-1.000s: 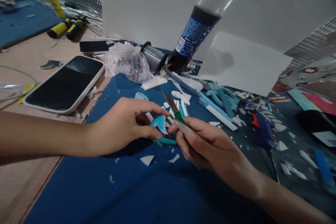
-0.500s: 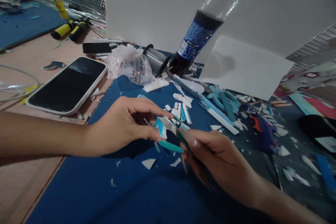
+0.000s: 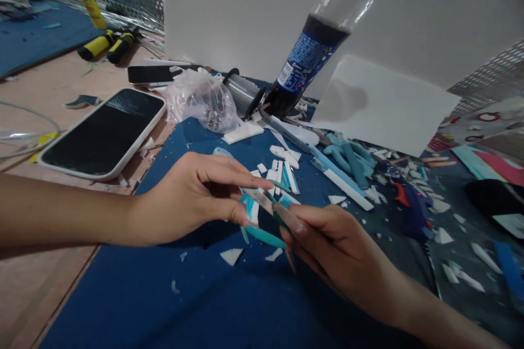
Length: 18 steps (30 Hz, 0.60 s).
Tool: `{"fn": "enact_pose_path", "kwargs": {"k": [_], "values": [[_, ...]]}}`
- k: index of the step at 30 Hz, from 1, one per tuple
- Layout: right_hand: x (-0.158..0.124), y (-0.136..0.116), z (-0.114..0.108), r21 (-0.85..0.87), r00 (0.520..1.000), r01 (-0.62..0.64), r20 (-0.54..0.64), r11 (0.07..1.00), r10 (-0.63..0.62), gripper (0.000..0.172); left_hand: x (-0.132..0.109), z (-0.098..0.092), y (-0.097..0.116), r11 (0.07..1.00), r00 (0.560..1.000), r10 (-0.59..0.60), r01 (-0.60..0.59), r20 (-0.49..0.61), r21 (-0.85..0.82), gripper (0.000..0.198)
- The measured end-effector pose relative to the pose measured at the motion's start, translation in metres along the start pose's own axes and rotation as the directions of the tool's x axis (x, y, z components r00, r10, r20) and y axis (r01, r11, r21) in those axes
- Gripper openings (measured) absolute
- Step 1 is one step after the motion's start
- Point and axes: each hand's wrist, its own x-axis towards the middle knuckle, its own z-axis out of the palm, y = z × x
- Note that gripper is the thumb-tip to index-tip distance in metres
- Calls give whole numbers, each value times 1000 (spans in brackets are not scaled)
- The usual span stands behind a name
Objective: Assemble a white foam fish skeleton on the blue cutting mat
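Sitting between left fingers (image 3: 226, 173), blue-white piece (image 3: 252, 210), blade (image 3: 261, 199) alongside

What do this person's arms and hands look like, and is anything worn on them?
Both forearms are bare, with no sleeves, gloves or bracelets in view. The left hand has long, tapering teal nails; the right hand shows a long, glossy, pale thumbnail.
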Motion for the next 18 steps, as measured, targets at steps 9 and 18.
{"fn": "enact_pose_path", "kwargs": {"k": [9,18], "values": [[1,2,0,53,997,-51,68,997,47,44,0,-1,-7,996,994,87,-88,60,26,40],[1,0,1,188,990,-95,124,978,72,44,0,-2,-8,996,990,91,-92,106,6,41]]}}
